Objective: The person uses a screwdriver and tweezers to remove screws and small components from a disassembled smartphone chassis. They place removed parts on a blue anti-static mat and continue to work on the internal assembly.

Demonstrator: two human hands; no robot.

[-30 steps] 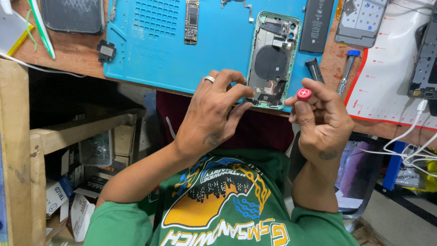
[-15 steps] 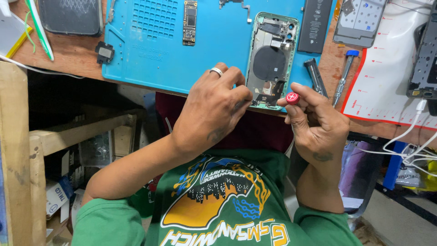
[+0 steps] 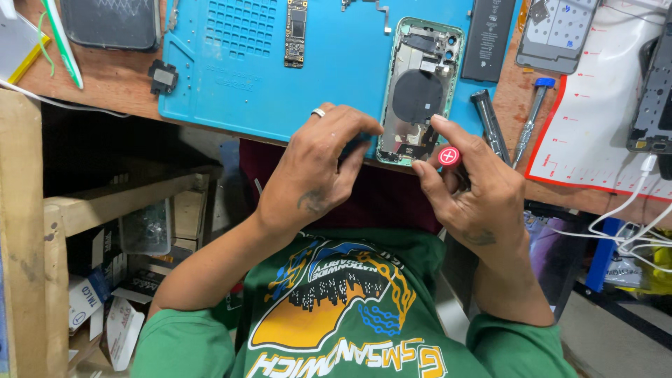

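Shifted slightly leftward, the right hand (image 3: 483, 189) pinches a red-capped screwdriver (image 3: 449, 156) at the gutted phone (image 3: 420, 91) on the bench mat (image 3: 238, 84), steadied by curled left hand (image 3: 318, 171); parts already removed, reassembly pending.

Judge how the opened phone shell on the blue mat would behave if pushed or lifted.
The phone shell lies flat, so it would probably slide, not roll. With its back removed and its parts exposed, it is likely light but fragile. Its lower end overhangs the blue mat near the left hand, so it might tip.
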